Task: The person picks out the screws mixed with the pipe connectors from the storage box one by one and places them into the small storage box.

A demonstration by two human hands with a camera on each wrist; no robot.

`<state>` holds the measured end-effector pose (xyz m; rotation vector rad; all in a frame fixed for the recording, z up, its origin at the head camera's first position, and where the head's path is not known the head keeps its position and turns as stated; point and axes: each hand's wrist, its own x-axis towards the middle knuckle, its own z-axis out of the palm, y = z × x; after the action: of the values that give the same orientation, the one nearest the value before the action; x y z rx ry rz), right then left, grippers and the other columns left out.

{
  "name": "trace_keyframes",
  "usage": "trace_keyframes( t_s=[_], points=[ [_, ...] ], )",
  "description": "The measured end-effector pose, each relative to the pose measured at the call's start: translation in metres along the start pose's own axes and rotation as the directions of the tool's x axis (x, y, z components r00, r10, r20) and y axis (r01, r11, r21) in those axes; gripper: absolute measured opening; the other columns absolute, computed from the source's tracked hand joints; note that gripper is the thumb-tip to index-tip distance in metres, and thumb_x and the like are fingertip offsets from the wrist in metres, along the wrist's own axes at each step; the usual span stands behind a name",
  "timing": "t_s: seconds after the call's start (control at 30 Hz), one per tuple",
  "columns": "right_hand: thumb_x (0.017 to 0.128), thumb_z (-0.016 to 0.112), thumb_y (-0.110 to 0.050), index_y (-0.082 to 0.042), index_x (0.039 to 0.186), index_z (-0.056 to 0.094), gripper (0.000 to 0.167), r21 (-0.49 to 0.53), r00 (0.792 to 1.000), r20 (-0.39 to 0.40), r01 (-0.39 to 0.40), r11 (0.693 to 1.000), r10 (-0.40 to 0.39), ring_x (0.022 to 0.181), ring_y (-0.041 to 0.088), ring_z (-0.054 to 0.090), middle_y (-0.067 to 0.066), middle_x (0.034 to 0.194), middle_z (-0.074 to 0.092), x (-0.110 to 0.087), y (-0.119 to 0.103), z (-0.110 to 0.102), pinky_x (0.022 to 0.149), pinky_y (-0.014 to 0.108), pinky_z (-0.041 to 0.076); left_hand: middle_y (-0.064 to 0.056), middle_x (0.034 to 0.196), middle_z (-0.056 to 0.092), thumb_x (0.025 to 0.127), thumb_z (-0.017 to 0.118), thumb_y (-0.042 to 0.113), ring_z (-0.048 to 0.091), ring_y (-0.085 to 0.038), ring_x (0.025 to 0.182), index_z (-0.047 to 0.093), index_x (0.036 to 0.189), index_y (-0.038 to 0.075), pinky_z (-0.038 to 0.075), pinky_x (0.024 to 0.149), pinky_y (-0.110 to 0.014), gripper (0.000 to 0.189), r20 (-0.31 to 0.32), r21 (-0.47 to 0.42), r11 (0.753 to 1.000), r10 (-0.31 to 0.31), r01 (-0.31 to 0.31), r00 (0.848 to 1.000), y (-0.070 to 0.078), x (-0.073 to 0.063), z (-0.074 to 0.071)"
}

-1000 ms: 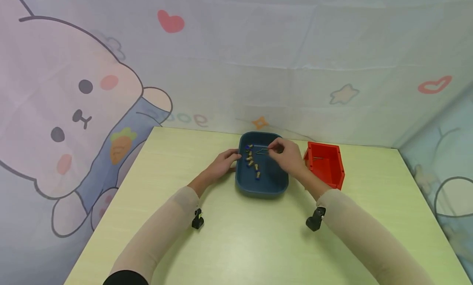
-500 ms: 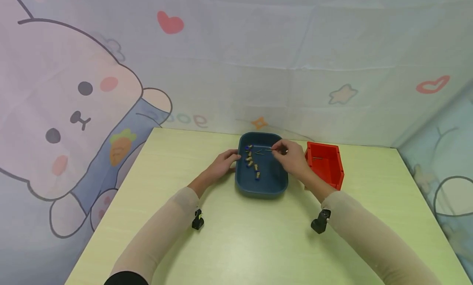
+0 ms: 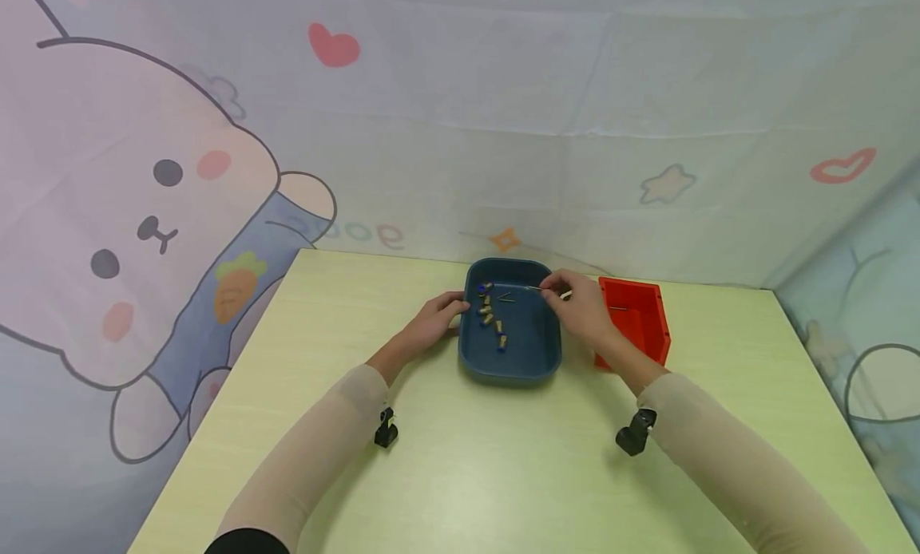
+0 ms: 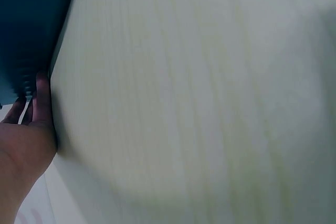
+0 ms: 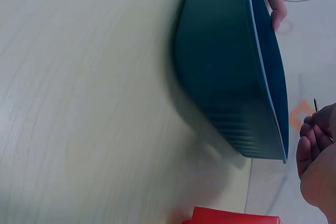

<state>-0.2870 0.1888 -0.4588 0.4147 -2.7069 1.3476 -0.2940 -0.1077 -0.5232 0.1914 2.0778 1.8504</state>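
Note:
A dark blue plastic tub [image 3: 528,354] stands on the table. My left hand [image 3: 434,318] holds its left side, thumb at the rim and fingers along the outer wall [image 4: 42,95]. Over the tub's right rim, my right hand [image 3: 580,305] pinches a thin metal nail [image 3: 535,288] between thumb and fingertips; its pointed tip shows in the right wrist view. On the tub floor lie several brass fittings [image 3: 499,326] with blue ends, in a loose line on the left. Beside them are loose nails [image 3: 506,299].
Just right of the tub stands a red plastic bin [image 3: 636,326], partly behind my right hand and wrist. One nail [image 3: 618,308] lies inside it. A printed cloth [image 3: 575,139] hangs behind the pale wooden table [image 3: 460,474].
My right hand has lifted the nail away from the other nails and moved right, toward the tub's right rim and the red bin. My left hand stays on the tub.

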Motion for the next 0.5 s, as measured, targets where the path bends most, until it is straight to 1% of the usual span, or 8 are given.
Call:
trace_keyframes(
  t_s=[0.17,0.33,0.43,0.5],
  points=[
    [0.103,0.069,-0.009,-0.003,0.112,0.073,0.011,0.003,1.000,0.006,0.000,1.000,0.000,0.099,0.029,0.065,0.014,0.106,0.072,0.000,0.004,-0.005,0.091,0.043,0.059,-0.012,0.155,0.052,0.113,0.049,0.030,0.053,-0.026,0.142,0.045,0.159,0.006,0.055,0.111,-0.042,0.051,0.002,0.000,1.000,-0.004,0.004,1.000,0.000,0.000,0.000],
    [0.103,0.069,-0.008,-0.003,0.111,0.072,0.010,0.005,1.000,-0.003,0.007,1.000,-0.007,0.098,0.030,0.066,0.014,0.106,0.073,0.000,0.007,-0.011,0.090,0.044,0.059,-0.011,0.155,0.052,0.113,0.049,0.031,0.052,-0.026,0.142,0.046,0.158,0.007,0.054,0.111,-0.043,0.051,0.004,0.007,1.000,-0.007,0.007,1.000,-0.001,0.000,-0.001],
    [0.103,0.070,-0.009,-0.004,0.111,0.072,0.010,-0.001,1.000,-0.009,0.003,1.000,-0.003,0.097,0.029,0.066,0.014,0.105,0.073,0.000,0.010,-0.015,0.089,0.041,0.059,-0.011,0.154,0.053,0.113,0.049,0.032,0.052,-0.026,0.142,0.047,0.158,0.008,0.054,0.112,-0.044,0.051,0.002,0.013,1.000,-0.002,0.002,1.000,-0.001,0.000,-0.001],
    [0.103,0.070,-0.009,-0.004,0.111,0.072,0.010,-0.008,1.000,-0.013,-0.002,1.000,0.001,0.096,0.028,0.066,0.013,0.104,0.073,-0.001,0.011,-0.016,0.088,0.037,0.059,-0.011,0.154,0.053,0.113,0.049,0.032,0.052,-0.026,0.142,0.047,0.157,0.008,0.054,0.111,-0.043,0.051,0.001,0.017,1.000,0.000,0.000,1.000,-0.001,0.000,-0.001]
  ],
)
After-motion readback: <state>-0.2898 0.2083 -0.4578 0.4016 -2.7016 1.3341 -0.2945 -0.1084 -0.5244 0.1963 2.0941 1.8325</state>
